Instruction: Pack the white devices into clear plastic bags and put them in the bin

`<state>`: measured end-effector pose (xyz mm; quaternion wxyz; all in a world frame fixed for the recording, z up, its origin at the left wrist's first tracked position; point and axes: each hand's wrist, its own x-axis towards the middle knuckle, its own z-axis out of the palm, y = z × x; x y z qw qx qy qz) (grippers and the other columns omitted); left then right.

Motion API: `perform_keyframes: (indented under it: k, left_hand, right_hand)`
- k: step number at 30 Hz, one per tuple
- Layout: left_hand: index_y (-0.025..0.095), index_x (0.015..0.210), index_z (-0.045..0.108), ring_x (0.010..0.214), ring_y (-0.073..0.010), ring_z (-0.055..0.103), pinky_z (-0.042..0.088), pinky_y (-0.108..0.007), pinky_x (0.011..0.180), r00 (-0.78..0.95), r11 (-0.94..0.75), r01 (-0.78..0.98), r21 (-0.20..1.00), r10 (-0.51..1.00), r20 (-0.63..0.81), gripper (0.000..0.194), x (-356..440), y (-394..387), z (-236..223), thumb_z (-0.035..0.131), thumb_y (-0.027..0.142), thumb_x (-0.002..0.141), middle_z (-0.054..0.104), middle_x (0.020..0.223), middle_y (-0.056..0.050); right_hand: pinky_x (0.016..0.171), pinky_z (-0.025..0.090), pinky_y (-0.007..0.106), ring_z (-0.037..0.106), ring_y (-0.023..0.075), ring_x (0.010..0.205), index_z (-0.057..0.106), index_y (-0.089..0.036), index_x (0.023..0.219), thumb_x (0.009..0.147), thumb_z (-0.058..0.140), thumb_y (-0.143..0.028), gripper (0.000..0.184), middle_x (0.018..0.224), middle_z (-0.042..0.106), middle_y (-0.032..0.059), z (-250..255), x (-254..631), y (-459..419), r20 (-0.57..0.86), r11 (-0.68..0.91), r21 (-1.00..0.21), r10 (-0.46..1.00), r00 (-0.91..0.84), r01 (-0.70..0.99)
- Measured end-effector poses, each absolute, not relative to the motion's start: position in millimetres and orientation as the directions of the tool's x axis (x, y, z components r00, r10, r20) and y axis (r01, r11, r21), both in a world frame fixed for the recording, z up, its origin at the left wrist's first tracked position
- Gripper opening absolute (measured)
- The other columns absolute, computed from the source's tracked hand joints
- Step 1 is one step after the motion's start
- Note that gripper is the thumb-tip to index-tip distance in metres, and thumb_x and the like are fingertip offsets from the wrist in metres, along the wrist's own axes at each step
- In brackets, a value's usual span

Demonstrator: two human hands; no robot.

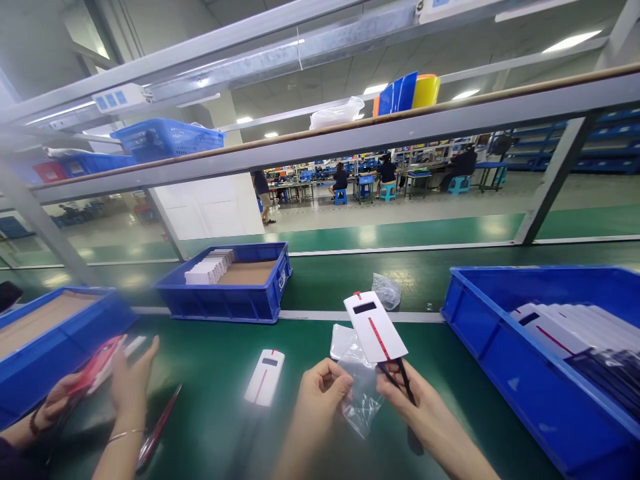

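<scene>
My right hand is closed on the lower end of a white card-like device with a red stripe and a dark window, holding it upright by a thin black strap. My left hand pinches the edge of a clear plastic bag that hangs just beside and below the white device. A second white device of the same kind lies flat on the green table to the left of my left hand.
A blue bin at right holds several white devices. Another blue bin with white cards sits behind centre, a third at left. A co-worker's hands at left handle a red-and-white item. A crumpled bag lies behind.
</scene>
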<state>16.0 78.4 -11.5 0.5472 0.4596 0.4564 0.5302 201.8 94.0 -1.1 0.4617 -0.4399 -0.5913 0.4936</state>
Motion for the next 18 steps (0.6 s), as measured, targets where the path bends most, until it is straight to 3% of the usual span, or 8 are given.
perform_keyframes:
  k: [2,5,7,11,14,16,18]
  left_hand:
    - [0.015,0.074,0.056,0.044,-0.0067,0.044,0.034,-0.019,0.043,0.065,0.029,-0.124,0.992,0.998,-0.021,0.041,12,77,-5,0.074,0.052,0.077,0.059,0.059,0.001]
    - [0.015,0.073,0.057,0.044,-0.0070,0.044,0.032,-0.019,0.044,0.130,0.023,-0.054,0.998,0.991,-0.016,0.034,8,73,6,0.073,0.044,0.079,0.060,0.059,0.000]
    - [0.015,0.071,0.058,0.046,-0.0076,0.046,0.034,-0.020,0.046,0.175,0.012,-0.024,1.000,0.985,-0.008,0.030,6,71,13,0.072,0.040,0.080,0.061,0.058,0.000]
    - [0.015,0.071,0.060,0.047,-0.0080,0.047,0.036,-0.020,0.049,0.241,0.002,-0.021,1.000,0.971,0.003,0.025,5,68,20,0.072,0.035,0.080,0.062,0.059,0.000]
    - [0.014,0.071,0.061,0.048,-0.0081,0.047,0.036,-0.021,0.050,0.218,-0.013,0.016,1.000,0.976,0.009,0.024,2,67,22,0.072,0.034,0.080,0.062,0.061,0.000]
    - [0.015,0.071,0.061,0.048,-0.0082,0.046,0.035,-0.021,0.051,0.209,-0.016,0.044,0.999,0.978,0.007,0.023,0,65,24,0.071,0.033,0.081,0.063,0.061,0.000]
    - [0.015,0.072,0.061,0.049,-0.0093,0.047,0.036,-0.022,0.052,0.233,-0.014,0.066,0.998,0.972,-0.002,0.022,-2,63,26,0.069,0.033,0.082,0.062,0.061,0.000]
  right_hand:
    - [0.079,0.057,0.036,0.065,0.0240,0.079,0.068,-0.023,0.093,0.087,0.060,-0.060,0.039,0.080,0.068,0.0038,10,211,97,0.092,0.116,-0.988,0.973,-0.213,0.101]
    - [0.087,0.054,0.037,0.064,0.0228,0.082,0.066,-0.023,0.103,0.088,0.064,-0.054,0.034,0.085,0.069,0.0028,30,220,98,0.094,0.120,-0.988,0.968,-0.234,0.099]
    - [0.093,0.051,0.035,0.063,0.0230,0.093,0.062,-0.024,0.111,0.088,0.067,-0.049,0.034,0.093,0.069,0.0027,40,220,97,0.097,0.125,-0.989,0.955,-0.280,0.082]
    - [0.089,0.048,0.025,0.059,0.0188,0.098,0.059,-0.023,0.101,0.092,0.064,-0.044,0.023,0.094,0.063,0.0002,48,211,93,0.044,0.097,-0.990,0.905,-0.423,0.106]
    - [0.063,0.046,0.016,0.055,0.0108,0.076,0.056,-0.023,0.099,0.092,0.065,-0.042,0.022,0.089,0.057,-0.0029,47,207,91,0.002,0.068,-0.990,0.884,-0.468,0.124]
    - [0.041,0.033,0.015,0.042,0.0067,0.058,0.054,-0.022,0.103,0.091,0.064,-0.045,0.027,0.086,0.053,-0.0042,46,205,89,-0.057,0.027,-0.987,0.864,-0.500,0.159]
    - [0.033,0.022,0.017,0.031,0.0050,0.050,0.052,-0.022,0.108,0.090,0.064,-0.048,0.033,0.085,0.051,-0.0050,46,205,86,-0.092,0.009,-0.982,0.853,-0.514,0.191]
